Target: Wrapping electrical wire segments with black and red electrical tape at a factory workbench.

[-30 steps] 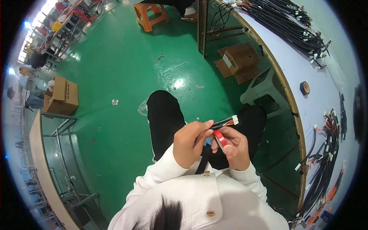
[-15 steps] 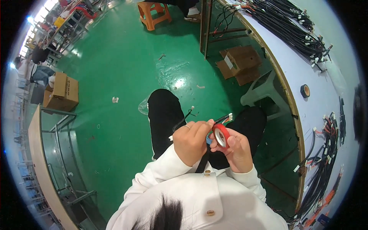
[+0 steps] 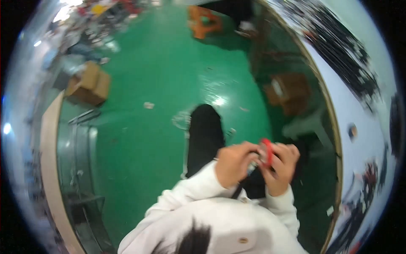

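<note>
My left hand point(image 3: 233, 164) is closed in a pinch in front of my chest, its fingertips close against the tape roll. The black cable it grips is mostly hidden and smeared by motion; a small pale bit shows below the fingers. My right hand point(image 3: 281, 166) holds a roll of red tape point(image 3: 268, 153) on edge between thumb and fingers, the ring turned nearly side-on. Both hands meet above my dark-trousered lap, the right one over the right thigh. Blur hides whether tape runs from the roll to the cable.
To the right, a long white-topped table point(image 3: 325, 78) carries bundles of black cables point(image 3: 338, 46) and a dark tape roll point(image 3: 352, 132). Beneath it are a cardboard box point(image 3: 292, 91) and a pale stool point(image 3: 311, 127). An orange stool point(image 3: 204, 23) and another cardboard box point(image 3: 89, 84) stand farther off.
The view has swung, shifting the surroundings rightward and blurring them. My hands have moved right in the picture. The tape roll has turned edge-on, and the cable's white connector no longer shows plainly.
</note>
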A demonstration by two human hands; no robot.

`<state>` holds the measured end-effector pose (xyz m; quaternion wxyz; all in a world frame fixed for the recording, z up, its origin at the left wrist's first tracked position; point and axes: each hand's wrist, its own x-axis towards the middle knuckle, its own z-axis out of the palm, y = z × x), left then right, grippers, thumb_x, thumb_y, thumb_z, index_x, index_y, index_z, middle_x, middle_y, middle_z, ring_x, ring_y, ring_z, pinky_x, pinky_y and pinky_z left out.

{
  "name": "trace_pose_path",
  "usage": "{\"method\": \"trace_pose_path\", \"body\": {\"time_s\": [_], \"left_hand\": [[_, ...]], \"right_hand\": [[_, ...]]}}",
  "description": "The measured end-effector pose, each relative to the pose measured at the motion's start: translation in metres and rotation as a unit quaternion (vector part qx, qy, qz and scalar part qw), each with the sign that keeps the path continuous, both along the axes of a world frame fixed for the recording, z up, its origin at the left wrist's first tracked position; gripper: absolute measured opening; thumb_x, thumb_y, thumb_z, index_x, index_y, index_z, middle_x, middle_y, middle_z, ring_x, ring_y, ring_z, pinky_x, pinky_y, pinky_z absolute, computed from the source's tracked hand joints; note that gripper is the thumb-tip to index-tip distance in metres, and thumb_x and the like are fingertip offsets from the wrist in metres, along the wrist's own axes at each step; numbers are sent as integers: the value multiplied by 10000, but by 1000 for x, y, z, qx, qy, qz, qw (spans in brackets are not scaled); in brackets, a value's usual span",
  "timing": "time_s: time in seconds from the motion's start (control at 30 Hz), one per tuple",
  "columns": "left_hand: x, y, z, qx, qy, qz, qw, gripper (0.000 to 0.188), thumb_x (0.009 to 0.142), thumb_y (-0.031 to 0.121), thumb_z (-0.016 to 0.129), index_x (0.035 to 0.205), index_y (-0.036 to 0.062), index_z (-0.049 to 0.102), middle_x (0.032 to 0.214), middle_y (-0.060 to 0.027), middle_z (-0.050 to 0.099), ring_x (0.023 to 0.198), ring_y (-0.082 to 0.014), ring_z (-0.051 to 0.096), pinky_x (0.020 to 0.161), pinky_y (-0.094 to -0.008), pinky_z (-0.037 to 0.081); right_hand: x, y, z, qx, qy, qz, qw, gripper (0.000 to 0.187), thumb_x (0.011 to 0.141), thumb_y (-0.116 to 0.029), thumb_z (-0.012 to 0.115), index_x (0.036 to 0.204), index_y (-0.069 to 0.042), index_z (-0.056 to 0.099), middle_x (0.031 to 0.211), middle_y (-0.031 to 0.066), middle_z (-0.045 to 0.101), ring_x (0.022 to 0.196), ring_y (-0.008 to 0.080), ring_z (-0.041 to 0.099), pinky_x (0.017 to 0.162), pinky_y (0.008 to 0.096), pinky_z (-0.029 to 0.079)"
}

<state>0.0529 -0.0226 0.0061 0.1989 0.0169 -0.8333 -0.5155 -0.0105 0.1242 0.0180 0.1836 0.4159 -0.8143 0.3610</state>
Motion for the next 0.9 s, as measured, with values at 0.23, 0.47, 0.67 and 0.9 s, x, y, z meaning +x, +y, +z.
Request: {"method": "trace_pose_path", "body": {"time_s": [0.23, 0.47, 0.67, 0.9], "left_hand": [[3, -14, 1, 14, -34, -13, 999, 195, 793, 76, 589, 986, 45, 593, 811, -135, 638, 725, -303, 636, 621, -339, 500], [4, -15, 1, 50, -85, -63, 993, 153, 802, 75, 587, 951, 40, 596, 796, -131, 649, 705, -278, 645, 597, -331, 496], [7, -12, 5, 18, -39, -62, 997, 115, 780, 76, 613, 888, 49, 585, 764, -123, 637, 681, -301, 623, 579, -366, 477], [12, -12, 24, -48, 72, -19, 996, 152, 740, 50, 633, 881, 66, 578, 761, -108, 613, 719, -308, 606, 602, -384, 468]], "right_hand": [[-13, -6, 11, 27, 48, 107, 993, 169, 691, -99, 678, 815, -28, 589, 873, 79, 584, 801, 246, 561, 796, 425, 347], [-18, -6, 2, 11, 119, 138, 983, 221, 692, -69, 672, 860, -25, 536, 836, 98, 559, 738, 274, 533, 701, 423, 402], [-20, -6, 1, -18, 97, 138, 986, 205, 741, -89, 660, 889, -10, 541, 841, 129, 558, 707, 287, 544, 631, 395, 434], [-11, -13, 13, -79, -62, 107, 989, 168, 757, -1, 617, 913, 16, 557, 858, 160, 558, 741, 310, 551, 653, 335, 447]]}}
